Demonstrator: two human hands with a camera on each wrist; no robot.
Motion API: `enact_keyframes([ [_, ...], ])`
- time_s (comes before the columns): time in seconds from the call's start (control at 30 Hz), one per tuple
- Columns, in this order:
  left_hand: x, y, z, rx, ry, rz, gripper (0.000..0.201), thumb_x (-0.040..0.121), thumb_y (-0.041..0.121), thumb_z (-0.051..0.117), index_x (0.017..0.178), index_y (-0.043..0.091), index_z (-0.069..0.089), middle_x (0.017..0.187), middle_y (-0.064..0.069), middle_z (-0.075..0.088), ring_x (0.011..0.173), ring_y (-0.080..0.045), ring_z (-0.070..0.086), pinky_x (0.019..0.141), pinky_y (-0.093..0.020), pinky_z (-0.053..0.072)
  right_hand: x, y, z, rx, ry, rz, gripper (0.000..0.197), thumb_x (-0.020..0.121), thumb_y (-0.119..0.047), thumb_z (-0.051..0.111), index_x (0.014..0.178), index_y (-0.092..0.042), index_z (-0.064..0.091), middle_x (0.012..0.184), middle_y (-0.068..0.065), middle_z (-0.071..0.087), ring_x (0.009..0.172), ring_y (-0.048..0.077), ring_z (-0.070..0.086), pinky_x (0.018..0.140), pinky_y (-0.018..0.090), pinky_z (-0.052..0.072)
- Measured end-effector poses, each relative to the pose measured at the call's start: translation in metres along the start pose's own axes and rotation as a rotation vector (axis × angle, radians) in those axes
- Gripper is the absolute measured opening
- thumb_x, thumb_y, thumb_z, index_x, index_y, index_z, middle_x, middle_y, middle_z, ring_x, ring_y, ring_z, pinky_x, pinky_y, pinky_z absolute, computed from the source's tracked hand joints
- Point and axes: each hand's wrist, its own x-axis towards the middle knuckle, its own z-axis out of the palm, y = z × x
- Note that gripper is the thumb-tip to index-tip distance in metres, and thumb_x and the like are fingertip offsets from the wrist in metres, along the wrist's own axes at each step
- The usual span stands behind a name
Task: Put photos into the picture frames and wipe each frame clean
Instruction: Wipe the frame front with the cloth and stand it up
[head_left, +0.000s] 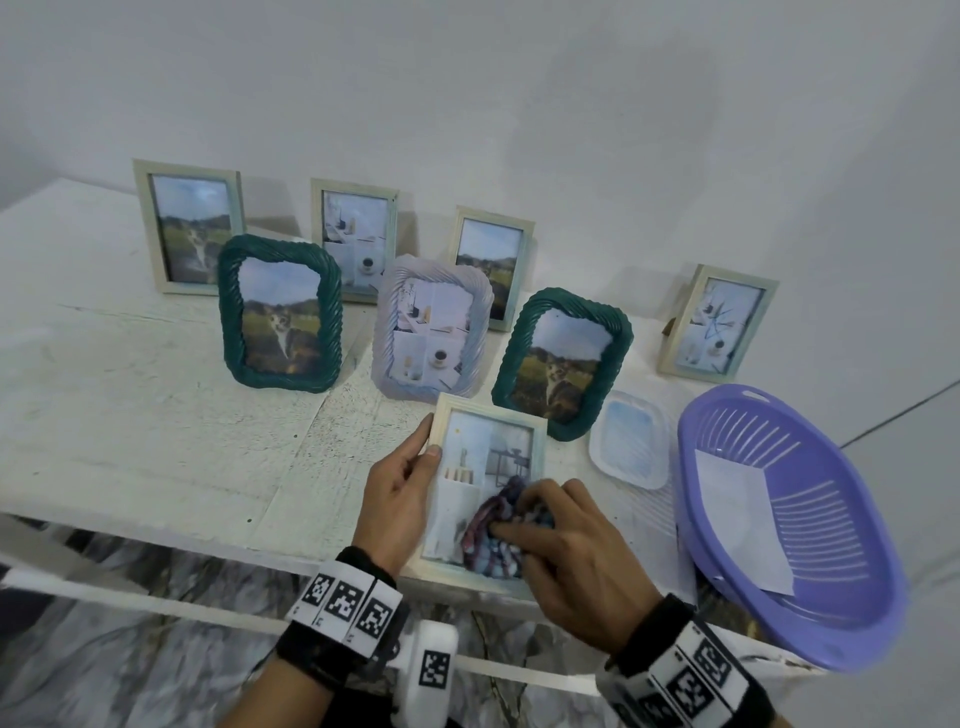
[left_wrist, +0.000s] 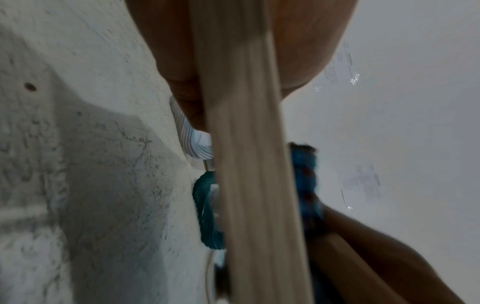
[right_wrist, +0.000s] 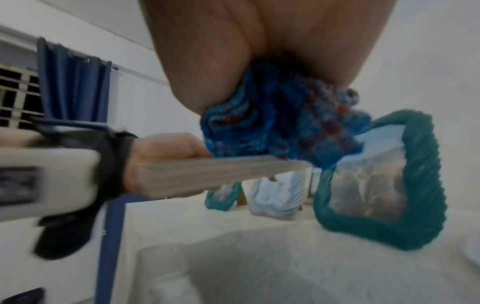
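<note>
A pale wooden picture frame (head_left: 487, 415) with an interior photo lies tilted above the table's front edge. My left hand (head_left: 400, 488) grips its left edge, thumb on the front; the same frame edge (left_wrist: 249, 164) fills the left wrist view. My right hand (head_left: 561, 540) holds a bunched blue and red cloth (head_left: 493, 525) against the lower glass. The cloth (right_wrist: 285, 127) shows under my palm in the right wrist view, above the frame's edge (right_wrist: 221, 174). Several filled frames stand behind, among them a teal one (head_left: 561, 364) and a lilac one (head_left: 434, 338).
A purple slotted basket (head_left: 810, 519) with a white sheet inside overhangs the table's right front corner. A small white tray (head_left: 631, 439) lies between it and the teal frame. The white table (head_left: 156, 415) has bare room at the left; the wall is behind.
</note>
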Motion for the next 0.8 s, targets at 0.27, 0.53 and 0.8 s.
enact_keyframes([
  [0.27, -0.005, -0.002, 0.011, -0.093, -0.04, -0.042, 0.038, 0.1, 0.007, 0.044, 0.136, 0.019, 0.049, 0.121, 0.005, 0.066, 0.11, -0.007, 0.063, 0.095, -0.024, 0.05, 0.024, -0.016, 0.009, -0.049, 0.059, 0.057, 0.045, 0.082, -0.021, 0.037, 0.117, -0.012, 0.063, 0.122, 0.017, 0.056, 0.094, 0.03, 0.05, 0.081, 0.039, 0.054],
  [0.53, -0.01, -0.004, 0.014, -0.124, 0.0, -0.065, 0.039, 0.1, 0.004, 0.044, 0.136, 0.016, 0.051, 0.12, 0.001, 0.066, 0.113, -0.012, 0.062, 0.101, -0.032, 0.047, 0.04, -0.008, -0.001, -0.077, 0.076, 0.076, 0.04, 0.077, -0.015, 0.048, 0.112, -0.008, 0.066, 0.115, 0.018, 0.061, 0.094, 0.028, 0.042, 0.078, 0.039, 0.054],
  [0.8, -0.01, -0.001, 0.007, -0.151, 0.014, -0.06, 0.035, 0.101, 0.01, 0.043, 0.13, 0.027, 0.055, 0.121, -0.001, 0.068, 0.11, -0.019, 0.065, 0.095, -0.037, 0.051, 0.023, -0.01, -0.001, 0.126, -0.147, -0.086, 0.041, 0.084, -0.024, 0.037, 0.112, -0.023, 0.066, 0.122, 0.002, 0.052, 0.097, 0.021, 0.043, 0.081, 0.032, 0.045],
])
